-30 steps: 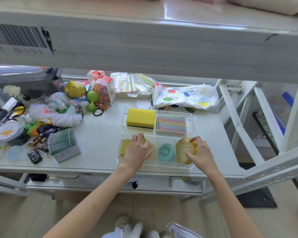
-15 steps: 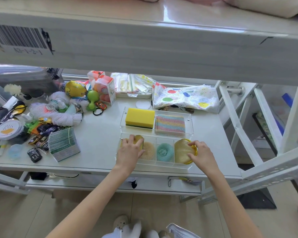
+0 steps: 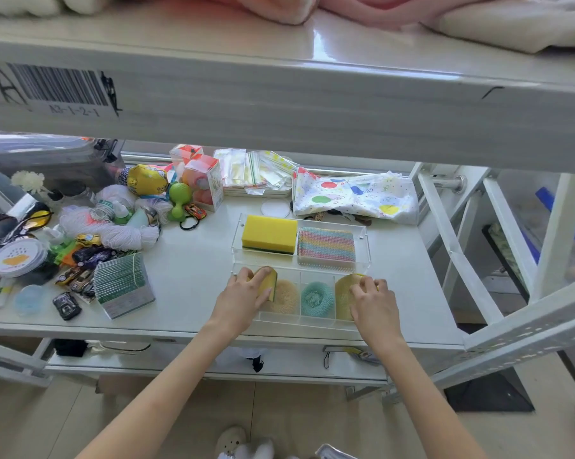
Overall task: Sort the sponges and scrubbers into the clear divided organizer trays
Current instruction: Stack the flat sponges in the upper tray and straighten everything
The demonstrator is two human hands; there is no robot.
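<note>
1. head view: your left hand grips a yellow sponge, on edge in the near tray's left compartment, touching a tan scrubber.
2. your right hand clasps a gold mesh scrubber in the right compartment.
3. this looks like final seating; next, press both flat and let go.

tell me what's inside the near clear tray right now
Left to right in the near tray: a yellow sponge under the left hand, a tan scrubber, a teal scrubber, and a gold scrubber partly covered by the right hand.
</note>
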